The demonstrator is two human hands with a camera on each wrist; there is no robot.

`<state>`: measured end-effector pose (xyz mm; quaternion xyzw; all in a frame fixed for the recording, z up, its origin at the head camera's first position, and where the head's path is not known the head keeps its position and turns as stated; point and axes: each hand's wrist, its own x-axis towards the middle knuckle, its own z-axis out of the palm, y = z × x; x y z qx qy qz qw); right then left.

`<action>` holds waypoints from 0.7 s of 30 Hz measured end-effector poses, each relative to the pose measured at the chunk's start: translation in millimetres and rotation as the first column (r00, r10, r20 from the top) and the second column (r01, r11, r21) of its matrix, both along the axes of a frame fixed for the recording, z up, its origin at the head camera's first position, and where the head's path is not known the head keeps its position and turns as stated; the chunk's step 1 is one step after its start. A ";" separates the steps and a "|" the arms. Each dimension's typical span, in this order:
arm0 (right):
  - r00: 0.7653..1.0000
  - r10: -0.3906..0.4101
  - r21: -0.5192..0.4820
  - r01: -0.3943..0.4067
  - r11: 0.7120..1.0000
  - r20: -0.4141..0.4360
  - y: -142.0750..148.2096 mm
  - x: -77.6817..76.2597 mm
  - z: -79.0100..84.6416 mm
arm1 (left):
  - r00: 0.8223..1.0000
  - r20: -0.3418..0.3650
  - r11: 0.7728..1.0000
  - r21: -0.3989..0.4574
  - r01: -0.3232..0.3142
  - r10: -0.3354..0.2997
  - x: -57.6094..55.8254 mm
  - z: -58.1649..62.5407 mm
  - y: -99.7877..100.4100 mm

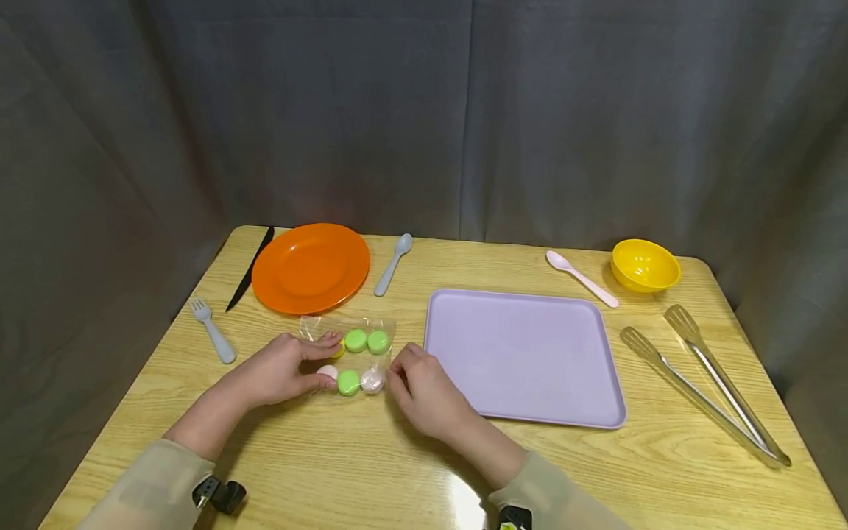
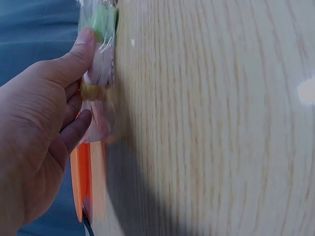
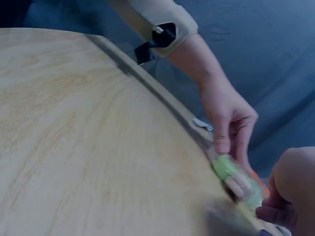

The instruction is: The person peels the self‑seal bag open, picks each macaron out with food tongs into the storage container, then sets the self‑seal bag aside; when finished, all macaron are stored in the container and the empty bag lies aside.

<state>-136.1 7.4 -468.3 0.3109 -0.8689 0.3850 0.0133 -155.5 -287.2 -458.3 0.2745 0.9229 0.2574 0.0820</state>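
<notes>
A clear plastic pack [image 1: 363, 361] lies on the table left of the middle, with several round macaron-like sweets in it, in two rows: green ones [image 1: 356, 341], pale pinkish ones [image 1: 372, 380] and a yellow one [image 1: 341, 348] partly covered. My left hand [image 1: 281, 369] grips the pack's left part, thumb on the near side and fingers on the far side. At the pack's right edge, my right hand [image 1: 427, 394] pinches the plastic with curled fingers. In the left wrist view the thumb presses near a green sweet [image 2: 101, 22].
Behind the pack sit an orange plate [image 1: 311, 269], a black knife [image 1: 250, 269] and a grey spoon [image 1: 393, 265]. A grey fork [image 1: 213, 331] lies left. Rightward are a lilac tray [image 1: 520, 353], pink spoon [image 1: 581, 278], yellow bowl [image 1: 645, 266] and metal tongs [image 1: 715, 390].
</notes>
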 end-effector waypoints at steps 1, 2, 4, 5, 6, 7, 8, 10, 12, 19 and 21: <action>0.999 -0.034 -0.007 0.034 0.999 0.003 2.9 0.0 1.7 | 1.000 0.003 1.000 0.000 0.000 0.000 -0.2 0.2 0.3; 0.998 -0.060 -0.013 0.060 0.998 0.008 5.8 -0.2 3.4 | 1.000 0.007 1.000 0.001 0.000 0.000 -0.4 0.5 0.6; 0.996 -0.090 -0.015 0.090 0.996 0.029 9.9 -1.0 6.4 | 1.000 0.014 1.000 0.003 0.000 0.000 -0.5 0.8 0.7; 0.995 -0.095 -0.015 0.096 0.995 0.043 10.8 -1.8 7.3 | 1.000 0.016 1.000 0.006 0.001 -0.001 -0.6 0.8 0.7; 0.994 -0.097 -0.013 0.097 0.995 0.053 10.5 -3.2 8.1 | 1.000 0.015 1.000 0.008 0.003 -0.003 -0.7 0.6 0.7; 0.994 -0.093 -0.013 0.094 0.995 0.061 8.6 -5.3 8.8 | 1.000 0.014 1.000 0.010 0.004 -0.004 -0.7 0.7 0.2; 0.994 -0.091 -0.011 0.092 0.996 0.069 5.8 -7.5 9.2 | 1.000 0.013 1.000 0.014 0.005 -0.006 -0.8 0.6 -0.3; 0.993 -0.091 -0.003 0.092 0.996 0.077 -2.1 -12.6 8.6 | 1.000 0.012 1.000 0.019 0.008 -0.008 -0.9 -0.1 -1.0; 0.994 -0.085 0.016 0.085 0.996 0.067 -10.8 -17.7 7.3 | 1.000 0.017 1.000 0.021 0.011 -0.011 -0.6 -1.0 -1.2; 0.989 -0.139 0.110 0.133 0.985 0.043 -13.6 -25.9 9.2 | 0.999 0.032 1.000 0.011 0.004 -0.004 -0.8 -1.3 -0.6; 0.981 -0.183 0.120 0.175 0.977 0.065 -6.9 -27.3 12.1 | 1.000 0.028 1.000 0.012 -0.002 0.001 -1.0 0.0 -0.8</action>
